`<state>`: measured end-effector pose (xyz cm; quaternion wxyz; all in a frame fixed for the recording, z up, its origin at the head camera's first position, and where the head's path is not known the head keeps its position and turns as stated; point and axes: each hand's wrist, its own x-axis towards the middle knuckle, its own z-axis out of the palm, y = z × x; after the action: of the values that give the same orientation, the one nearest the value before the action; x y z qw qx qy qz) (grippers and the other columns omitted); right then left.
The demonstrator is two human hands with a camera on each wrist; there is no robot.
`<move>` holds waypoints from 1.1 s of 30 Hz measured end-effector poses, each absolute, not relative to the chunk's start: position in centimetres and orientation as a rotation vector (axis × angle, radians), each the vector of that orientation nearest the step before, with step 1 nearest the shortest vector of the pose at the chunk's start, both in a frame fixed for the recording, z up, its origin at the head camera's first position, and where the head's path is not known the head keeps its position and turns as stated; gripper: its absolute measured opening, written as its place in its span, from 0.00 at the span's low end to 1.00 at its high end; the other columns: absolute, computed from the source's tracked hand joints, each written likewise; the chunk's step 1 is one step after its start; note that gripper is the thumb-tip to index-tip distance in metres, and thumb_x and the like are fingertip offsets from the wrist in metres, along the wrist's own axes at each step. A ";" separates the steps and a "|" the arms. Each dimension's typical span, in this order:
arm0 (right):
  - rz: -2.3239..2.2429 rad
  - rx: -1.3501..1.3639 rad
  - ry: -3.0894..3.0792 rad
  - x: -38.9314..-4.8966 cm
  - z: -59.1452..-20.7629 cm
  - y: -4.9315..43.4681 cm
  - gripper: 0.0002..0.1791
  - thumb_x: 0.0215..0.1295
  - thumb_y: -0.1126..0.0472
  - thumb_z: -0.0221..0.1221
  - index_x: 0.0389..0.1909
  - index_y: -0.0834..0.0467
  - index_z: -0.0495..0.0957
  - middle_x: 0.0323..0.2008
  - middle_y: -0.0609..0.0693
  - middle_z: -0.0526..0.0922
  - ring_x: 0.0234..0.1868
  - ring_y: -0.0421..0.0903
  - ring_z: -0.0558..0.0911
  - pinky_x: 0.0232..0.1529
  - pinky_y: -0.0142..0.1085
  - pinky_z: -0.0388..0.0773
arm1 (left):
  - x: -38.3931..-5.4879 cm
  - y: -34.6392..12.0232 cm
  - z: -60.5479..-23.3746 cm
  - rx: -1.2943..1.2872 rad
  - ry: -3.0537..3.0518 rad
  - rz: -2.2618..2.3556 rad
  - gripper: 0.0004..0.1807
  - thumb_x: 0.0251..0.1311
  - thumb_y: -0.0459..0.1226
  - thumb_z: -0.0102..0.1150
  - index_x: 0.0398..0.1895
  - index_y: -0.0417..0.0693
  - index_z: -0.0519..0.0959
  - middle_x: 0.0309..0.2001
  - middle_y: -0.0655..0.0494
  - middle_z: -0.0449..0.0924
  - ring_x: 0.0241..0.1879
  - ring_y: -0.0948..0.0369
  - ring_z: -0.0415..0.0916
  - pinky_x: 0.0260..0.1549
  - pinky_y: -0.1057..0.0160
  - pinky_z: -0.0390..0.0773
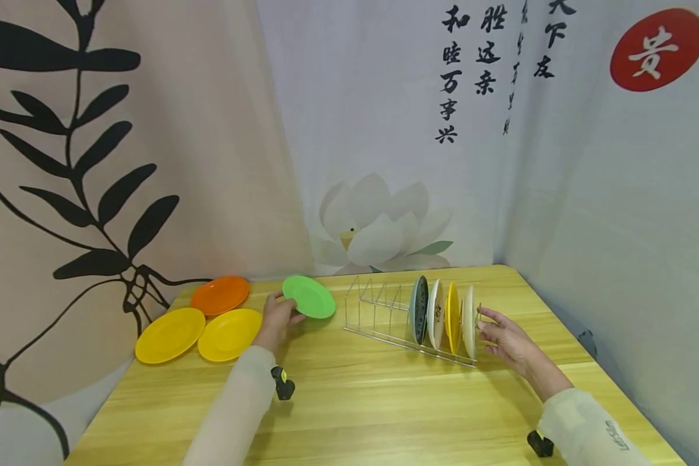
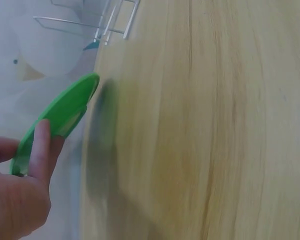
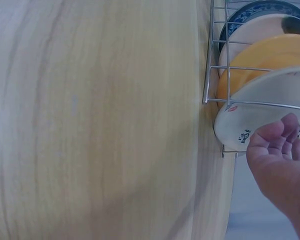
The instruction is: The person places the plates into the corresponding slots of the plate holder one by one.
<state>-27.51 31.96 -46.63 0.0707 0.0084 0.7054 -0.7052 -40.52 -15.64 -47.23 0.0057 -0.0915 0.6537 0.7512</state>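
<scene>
My left hand (image 1: 277,320) pinches the near-left rim of a green plate (image 1: 309,297), which is tilted. The left wrist view shows the plate (image 2: 65,110) nearly edge-on above the table, with fingers on one face. My right hand (image 1: 509,342) is at the right end of a wire dish rack (image 1: 378,334), its fingertips pinching the end wire beside the last plate. Standing in the rack are a dark blue patterned plate (image 1: 421,310), a white plate (image 1: 436,315), a yellow plate (image 1: 453,317) and a cream plate (image 1: 469,322). Fingers partly cover the cream plate in the right wrist view.
Left of my left hand, an orange plate (image 1: 220,296) and two yellow plates, one farther left (image 1: 170,335) and one nearer (image 1: 230,334), lie on the wooden table (image 1: 373,408). A printed curtain (image 1: 378,129) hangs behind the table.
</scene>
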 end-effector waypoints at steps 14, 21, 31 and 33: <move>-2.159 -0.008 2.078 -27.3 -46.5 32.0 0.38 0.78 0.59 0.50 0.77 0.65 0.40 0.41 0.44 0.70 0.39 0.38 0.73 0.37 0.32 0.72 | -39.1 -16.2 -44.2 -0.156 1.980 2.404 0.35 0.70 0.30 0.51 0.77 0.51 0.53 0.60 0.40 0.70 0.40 0.60 0.82 0.43 0.64 0.84; -2.159 0.001 2.075 -27.4 -46.7 32.1 0.38 0.78 0.59 0.49 0.77 0.65 0.40 0.39 0.44 0.70 0.40 0.40 0.73 0.36 0.32 0.72 | -38.6 -16.1 -42.7 -0.074 1.963 2.435 0.31 0.71 0.33 0.54 0.74 0.47 0.57 0.59 0.38 0.72 0.41 0.59 0.83 0.48 0.61 0.82; -2.150 -0.008 2.081 -27.4 -46.4 31.9 0.37 0.78 0.59 0.49 0.77 0.65 0.40 0.41 0.44 0.70 0.40 0.39 0.74 0.35 0.32 0.73 | -37.7 -15.0 -40.5 0.117 1.933 2.503 0.27 0.70 0.30 0.54 0.69 0.42 0.61 0.53 0.41 0.78 0.45 0.55 0.83 0.54 0.50 0.78; -2.152 -0.004 2.079 -27.4 -46.4 31.9 0.37 0.78 0.59 0.50 0.76 0.65 0.41 0.41 0.44 0.71 0.40 0.39 0.74 0.36 0.32 0.73 | -37.5 -14.7 -40.0 0.140 1.910 2.514 0.26 0.69 0.29 0.55 0.68 0.42 0.61 0.49 0.44 0.80 0.44 0.55 0.83 0.53 0.50 0.79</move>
<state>-27.38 31.89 -46.40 0.0747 -0.0012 0.6927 -0.7173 -37.54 -14.69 -40.00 -0.0095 0.0444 0.6044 0.7954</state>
